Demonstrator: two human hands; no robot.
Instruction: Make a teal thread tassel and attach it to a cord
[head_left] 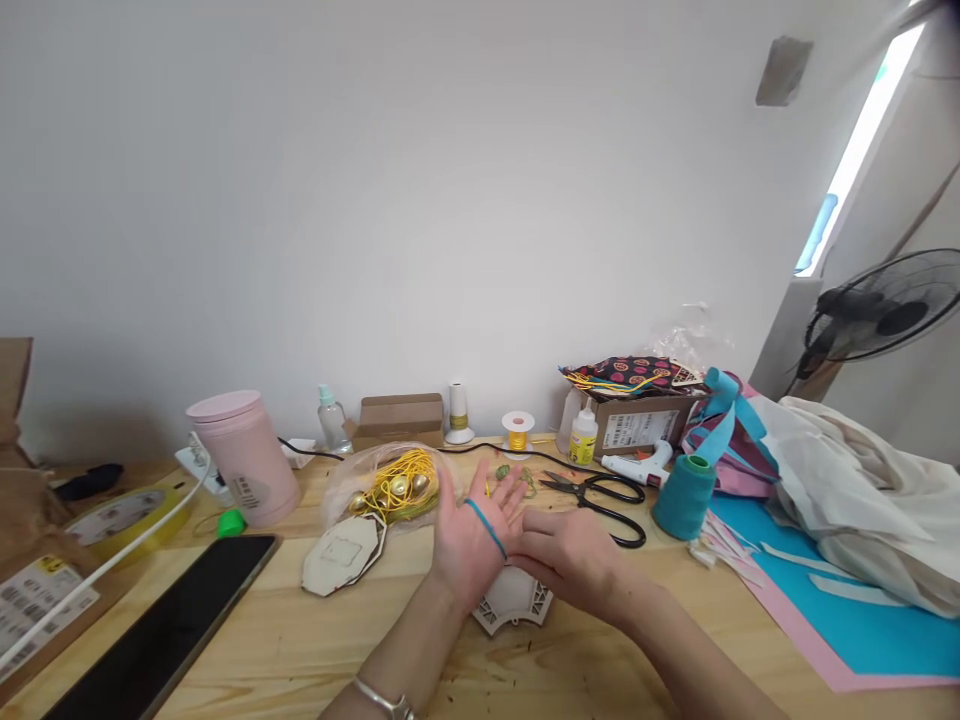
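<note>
My left hand (471,545) is turned palm up above the table, open with its fingers spread. A teal cord (486,525) runs slantwise across its palm. Against the edge of that palm, my right hand (574,560) is closed in a pinch at the cord's lower end; the fingertips are partly hidden. Beneath both hands lies a pale openwork wooden piece (513,598), partly covered by them. To the left rests an eight-sided pale panel (343,555). Beyond the right hand are black-handled scissors (592,490), blades apart, and a teal thread cone (685,497).
A clear bag with yellow cord (409,470) lies behind the panel. On the left are a phone (169,625), a pink tumbler (247,460) and a tape roll (131,520). A glue gun (637,465), glue bottle (583,440) and blue sheet (862,610) occupy the right.
</note>
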